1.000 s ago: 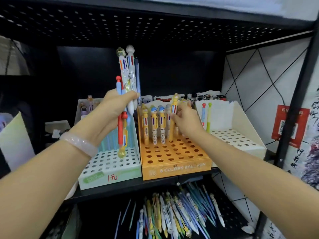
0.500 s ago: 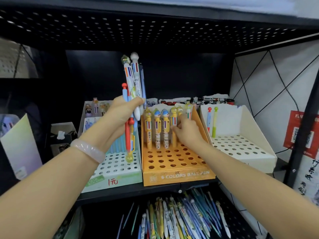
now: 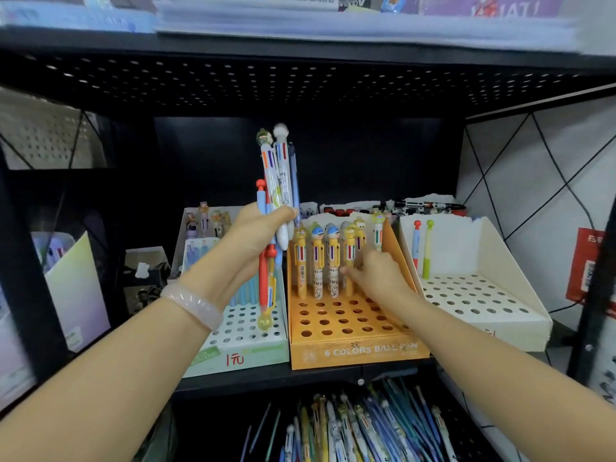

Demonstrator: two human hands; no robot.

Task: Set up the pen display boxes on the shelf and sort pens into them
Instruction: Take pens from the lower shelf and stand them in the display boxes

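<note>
A bundle of plastic multicolour pens [image 3: 278, 195] is gripped upright in the left hand [image 3: 256, 233], fingers curled round the barrels, in front of the white-and-green perforated display box [image 3: 245, 331]; a pale translucent bangle [image 3: 196, 303] is worn on that wrist. Some pens in the bundle point up and others hang down, with a yellow ball-shaped top reaching close to the holed deck of that box.

The right hand [image 3: 375, 273] is held inside the orange cardboard display box marked "6 COLORS BALL PEN" [image 3: 353, 351], its fingers bent at the lower barrel of a yellow cartoon-topped pen [image 3: 349, 258] standing in the back row; whether the barrel is pinched or only touched cannot be told. Several like pens are stood upright beside it in the same row, and the front holes are seen bare.

To the right, two pens, one blue-and-red and one green, are stood at the back left of a cream perforated display box [image 3: 493, 295]. All three boxes are set side by side on the black metal shelf [image 3: 300, 376]. Loose pens [image 3: 360, 428] are heaped on the level below.
</note>
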